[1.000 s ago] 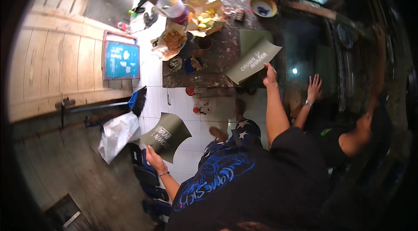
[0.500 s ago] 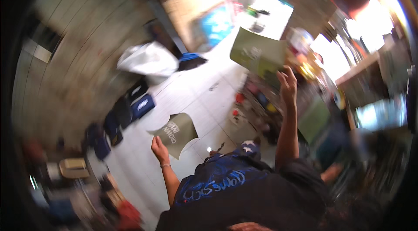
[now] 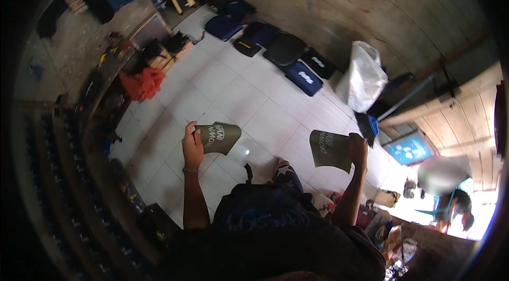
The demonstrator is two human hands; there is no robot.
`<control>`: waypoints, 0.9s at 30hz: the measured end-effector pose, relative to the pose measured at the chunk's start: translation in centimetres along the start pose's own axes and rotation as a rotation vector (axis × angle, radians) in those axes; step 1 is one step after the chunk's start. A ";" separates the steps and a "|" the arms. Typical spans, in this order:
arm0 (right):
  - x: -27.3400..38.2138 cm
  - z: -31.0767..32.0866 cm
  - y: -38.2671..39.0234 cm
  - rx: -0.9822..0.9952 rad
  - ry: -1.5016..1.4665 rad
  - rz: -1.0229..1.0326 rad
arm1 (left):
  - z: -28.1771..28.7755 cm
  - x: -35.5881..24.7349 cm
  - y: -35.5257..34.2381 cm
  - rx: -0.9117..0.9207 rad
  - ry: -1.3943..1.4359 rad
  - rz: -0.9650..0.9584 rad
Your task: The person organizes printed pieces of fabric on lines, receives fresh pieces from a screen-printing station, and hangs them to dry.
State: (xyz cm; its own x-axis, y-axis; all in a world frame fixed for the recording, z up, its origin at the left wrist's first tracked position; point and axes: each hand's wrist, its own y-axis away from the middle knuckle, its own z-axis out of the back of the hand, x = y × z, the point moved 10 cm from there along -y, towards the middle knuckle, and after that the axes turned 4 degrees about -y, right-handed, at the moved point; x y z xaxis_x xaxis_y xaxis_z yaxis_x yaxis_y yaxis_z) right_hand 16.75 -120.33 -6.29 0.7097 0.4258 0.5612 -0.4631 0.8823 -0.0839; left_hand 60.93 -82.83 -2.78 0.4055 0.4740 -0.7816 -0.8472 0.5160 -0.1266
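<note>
My left hand (image 3: 192,146) is closed on the edge of an olive green fabric panel (image 3: 221,140) with pale print on it. The panel bends outward to the right of the fingers, above the tiled floor. On the other side, my right hand (image 3: 359,153) grips the right edge of a second, similar olive green panel (image 3: 328,149), also printed in pale letters. That one hangs to the left of the hand, slightly curved. A gap separates the two panels, and both arms reach forward from my body.
Folded navy and black items (image 3: 283,49) lie along the wall. A white plastic bag (image 3: 367,77) stands right of them. A red plastic bag (image 3: 143,84) sits by a wooden table at left. Dark rows (image 3: 63,185) fill the left side. Another person (image 3: 460,207) is at far right.
The view has swung left, so the floor items appear farther right. My right hand and its panel have come lower and nearer. Both hands keep hold of their panels.
</note>
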 end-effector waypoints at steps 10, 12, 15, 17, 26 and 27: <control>12.4 -22.2 -26.6 0.368 -0.072 0.115 | 3.7 14.7 -17.1 -0.136 -0.170 0.330; 15.2 -25.8 -32.0 0.421 -0.076 0.133 | 4.7 14.1 -22.0 -0.124 -0.220 0.361; 18.4 -29.1 -40.3 0.434 -0.063 0.095 | 5.3 14.8 -28.4 -0.142 0.095 0.464; 23.6 -30.8 -46.6 0.425 0.075 0.263 | 5.6 17.8 -32.4 -0.249 0.203 0.410; 37.0 -44.3 -68.6 0.295 -0.091 0.409 | 5.4 25.7 -59.2 -0.380 -0.107 0.232; 39.0 -45.5 -70.4 0.236 -0.048 0.492 | 5.2 24.6 -63.6 -0.304 -0.258 0.199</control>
State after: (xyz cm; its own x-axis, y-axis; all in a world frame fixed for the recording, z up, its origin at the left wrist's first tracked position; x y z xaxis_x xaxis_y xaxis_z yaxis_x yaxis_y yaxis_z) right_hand 101.22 -156.70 -15.94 0.3572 0.7624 0.5396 -0.8447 0.5103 -0.1618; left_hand 126.55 -100.28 -10.75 0.2637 0.7252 -0.6360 -0.9643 0.1815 -0.1928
